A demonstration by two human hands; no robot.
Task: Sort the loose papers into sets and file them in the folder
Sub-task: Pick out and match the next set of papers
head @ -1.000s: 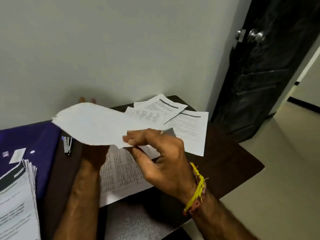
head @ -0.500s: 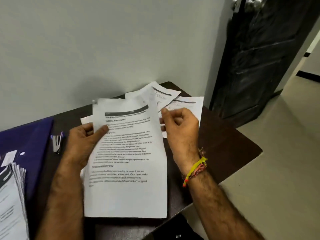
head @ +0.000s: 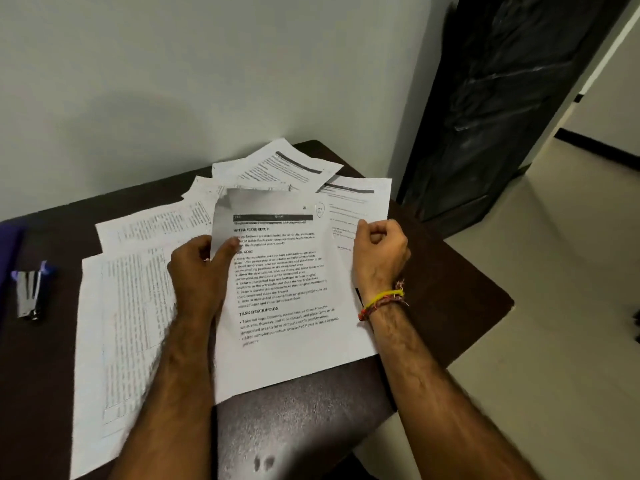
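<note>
The printed sheet (head: 284, 289) with the dark header bar lies between the two hands, its long axis running away from the person toward the wall, tilted a little to the right, its near edge hanging over the front of the tabletop (head: 450, 289). Its top edge curls up off the surface. The left hand (head: 199, 271) holds its left edge near the upper corner, thumb on the printed face and the other fingers out of sight behind the sheet. The right hand (head: 379, 251) sits at the sheet's right edge, its fingers (head: 377, 233) clenched into a loose fist; whether they pinch the sheet's edge or the page under it I cannot tell. Both hands are about level along the sheet's length, so neither is clearly nearer; the left has the plainer hold.

Under and around it lie the rest of the loose papers (head: 138, 306): table-printed pages to the left, under the left forearm, and text pages (head: 277, 164) fanned toward the wall. A stapler (head: 29, 292) lies well apart at the left, just beside a purple edge (head: 8, 244) that may be the folder.

Judging from this, the sheet is being read for its set, and the next move likely carries it left toward matching pages.
</note>
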